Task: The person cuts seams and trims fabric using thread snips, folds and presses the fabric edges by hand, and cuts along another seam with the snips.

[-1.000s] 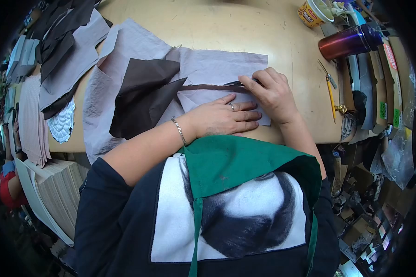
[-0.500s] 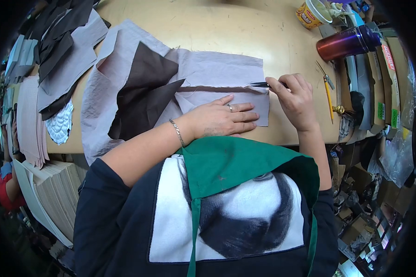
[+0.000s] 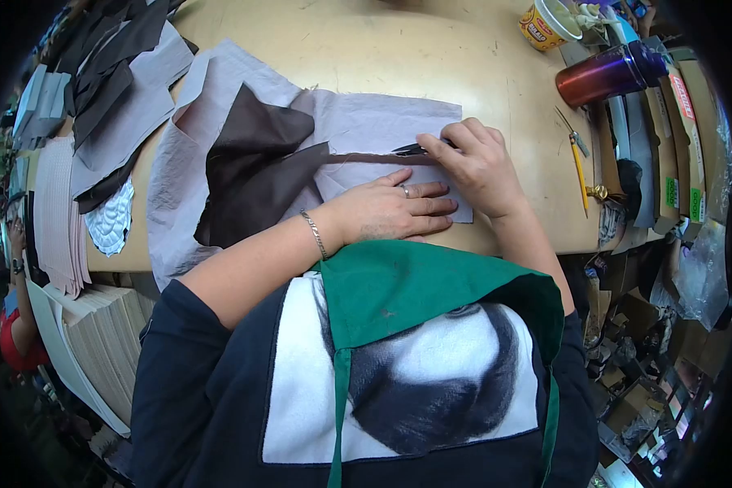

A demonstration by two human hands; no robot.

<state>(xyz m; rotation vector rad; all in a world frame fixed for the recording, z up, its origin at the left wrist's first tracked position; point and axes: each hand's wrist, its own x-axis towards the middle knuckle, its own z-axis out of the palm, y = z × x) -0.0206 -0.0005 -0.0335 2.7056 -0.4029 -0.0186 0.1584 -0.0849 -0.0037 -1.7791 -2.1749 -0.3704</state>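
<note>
Light grey fabric [image 3: 386,122] lies on the table with a seam or fold running across it. Pressed flat on its lower part is my left hand [image 3: 398,207], fingers stretched out and holding nothing. My right hand [image 3: 476,163] is closed around small black snips [image 3: 413,150], whose pointed tips face left along the seam; the handle is mostly hidden in my fingers. Dark brown fabric [image 3: 256,130] sits bunched over the grey cloth, left of both hands.
More grey and dark cut pieces [image 3: 130,98] are heaped at the left of the table [image 3: 366,41]. On the right are a yellow pencil [image 3: 580,175], a red-purple bottle [image 3: 602,77] and a yellow tub [image 3: 541,26]. Another person's arm [image 3: 22,301] shows at far left.
My right hand has moved left along the seam with the snips, from near the fabric's right edge inward. My left hand stays in place.
</note>
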